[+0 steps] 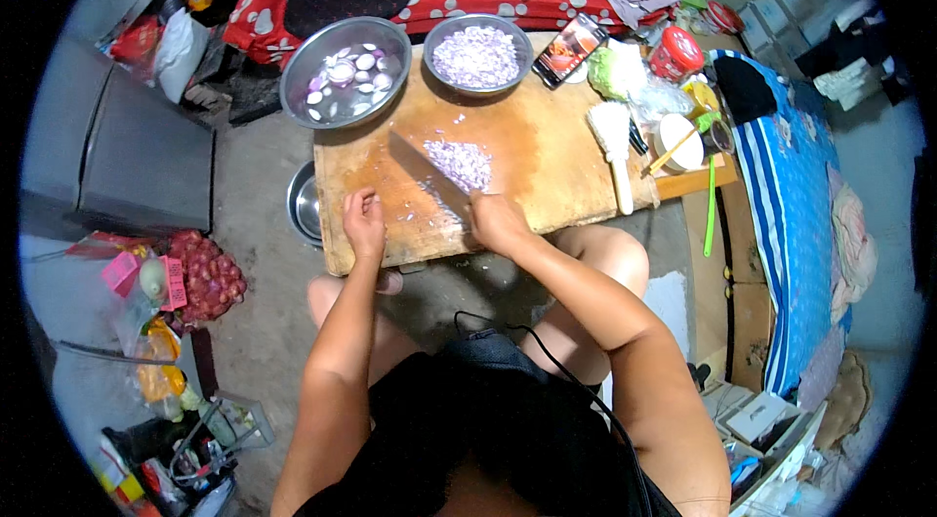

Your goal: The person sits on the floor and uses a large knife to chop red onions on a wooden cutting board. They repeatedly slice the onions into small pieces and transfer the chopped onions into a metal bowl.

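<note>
My right hand point(499, 222) is closed on the handle of a broad kitchen knife, whose blade point(428, 171) points up and left over the wooden board point(542, 143). Chopped red onion point(461, 164) lies in a pile along the blade. To the left, my left hand point(364, 222) rests at or just over the board with fingers curled and nothing seen in it. Beyond the knife, a large metal basin point(293, 88) holds peeled onion pieces in water. Beside it, a smaller metal bowl point(479, 88) is full of chopped onion point(477, 57).
A phone point(571, 50), a white brush point(609, 132), a white bowl point(677, 140) with chopsticks and a red tub point(675, 54) stand along the right side. A metal bowl point(304, 202) is below the board's left edge. A net bag of onions point(205, 279) lies at left.
</note>
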A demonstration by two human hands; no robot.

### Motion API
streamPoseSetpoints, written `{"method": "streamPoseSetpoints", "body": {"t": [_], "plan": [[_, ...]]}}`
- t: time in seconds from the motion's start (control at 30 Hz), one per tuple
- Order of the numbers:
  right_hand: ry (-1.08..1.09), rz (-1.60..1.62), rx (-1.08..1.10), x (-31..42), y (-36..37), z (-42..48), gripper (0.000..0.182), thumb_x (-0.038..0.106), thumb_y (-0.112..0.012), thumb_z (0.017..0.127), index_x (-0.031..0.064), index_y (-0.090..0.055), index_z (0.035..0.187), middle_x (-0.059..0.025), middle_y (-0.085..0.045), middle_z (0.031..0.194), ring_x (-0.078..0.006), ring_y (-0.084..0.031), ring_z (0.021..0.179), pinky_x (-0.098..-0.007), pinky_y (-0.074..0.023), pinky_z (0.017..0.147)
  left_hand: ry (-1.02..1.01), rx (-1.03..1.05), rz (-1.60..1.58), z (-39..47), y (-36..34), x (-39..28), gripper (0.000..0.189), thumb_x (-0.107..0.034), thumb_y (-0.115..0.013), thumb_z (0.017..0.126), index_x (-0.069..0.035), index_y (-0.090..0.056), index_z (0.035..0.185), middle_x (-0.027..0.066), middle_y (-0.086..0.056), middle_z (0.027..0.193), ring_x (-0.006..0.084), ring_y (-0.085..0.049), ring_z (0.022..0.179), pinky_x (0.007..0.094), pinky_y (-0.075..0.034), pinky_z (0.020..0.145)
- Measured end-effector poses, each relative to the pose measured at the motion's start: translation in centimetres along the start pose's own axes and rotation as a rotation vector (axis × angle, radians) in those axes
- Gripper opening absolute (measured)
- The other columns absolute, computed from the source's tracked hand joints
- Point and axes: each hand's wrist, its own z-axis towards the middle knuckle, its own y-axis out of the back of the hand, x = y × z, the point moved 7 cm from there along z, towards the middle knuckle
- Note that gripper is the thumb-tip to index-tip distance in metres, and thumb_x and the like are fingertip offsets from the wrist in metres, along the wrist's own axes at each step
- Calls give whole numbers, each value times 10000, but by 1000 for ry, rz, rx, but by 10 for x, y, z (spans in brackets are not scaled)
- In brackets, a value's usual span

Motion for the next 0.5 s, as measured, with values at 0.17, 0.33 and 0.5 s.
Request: {"method": "streamPoseSetpoints", "body": {"t": [0.17,0.33,0.5], "plan": [[-14,17,-49,-23,20,3,187,141,-536,875,-32,-588,925,-272,-648,774,-425,-646,746,-509,-508,674,-230,140,16,16,-33,-62,124,7,-625,836,-25,-678,944,92,-646,934,210,-590,872,309,-473,801],[29,28,-14,-12,26,3,179,106,-547,857,-64,-563,912,-289,-632,730,-440,-639,706,-519,-499,658,-410,271,20,39,-48,-116,192,45,-635,765,-28,-670,940,125,-655,955,294,-612,924,350,-494,784],[89,-44,82,-8,27,4,235,14,-586,745,-92,-538,948,-273,-639,717,-418,-651,685,-491,-513,618,-372,88,152,141,-31,-105,235,20,-656,744,-58,-674,964,140,-656,969,308,-619,954,364,-496,808]]}}
